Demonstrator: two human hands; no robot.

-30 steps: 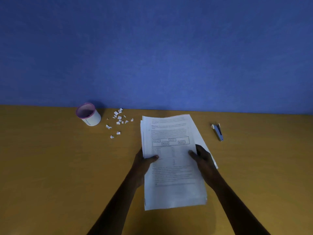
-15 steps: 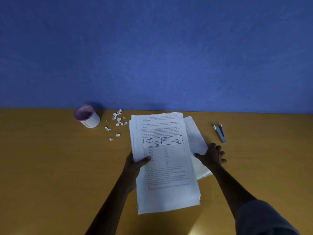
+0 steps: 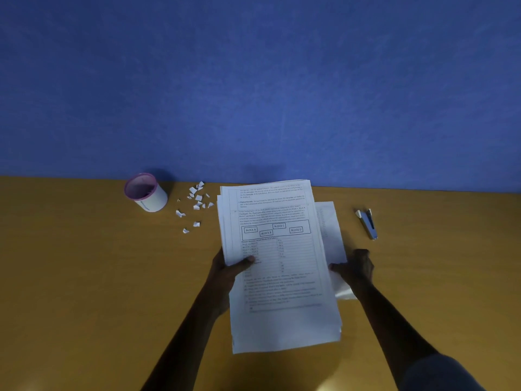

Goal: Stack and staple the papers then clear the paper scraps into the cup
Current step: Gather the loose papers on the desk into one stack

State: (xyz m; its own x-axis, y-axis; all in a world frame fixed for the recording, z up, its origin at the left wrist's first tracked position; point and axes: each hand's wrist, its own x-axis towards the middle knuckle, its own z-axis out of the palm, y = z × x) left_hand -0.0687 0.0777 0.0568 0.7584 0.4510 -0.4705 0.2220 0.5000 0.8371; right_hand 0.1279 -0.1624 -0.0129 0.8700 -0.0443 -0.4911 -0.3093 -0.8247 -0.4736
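Observation:
A stack of printed papers (image 3: 282,277) is held just above the yellow table, my left hand (image 3: 228,270) gripping its left edge with the thumb on top. One loose sheet (image 3: 329,230) lies on the table, partly under the stack's right side. My right hand (image 3: 356,268) pinches that sheet's lower right edge. Several white paper scraps (image 3: 196,206) lie left of the stack. A white cup (image 3: 146,193) with a purple rim stands left of the scraps. A blue stapler (image 3: 368,222) lies to the right, past my right hand.
The yellow table (image 3: 84,277) ends at a blue wall (image 3: 253,94) just behind the cup and papers. Bare tabletop lies at the far left and far right.
My left hand has shifted the stack leftward, uncovering the loose sheet. My right hand let go of the stack, moved right and closed on that sheet's edge.

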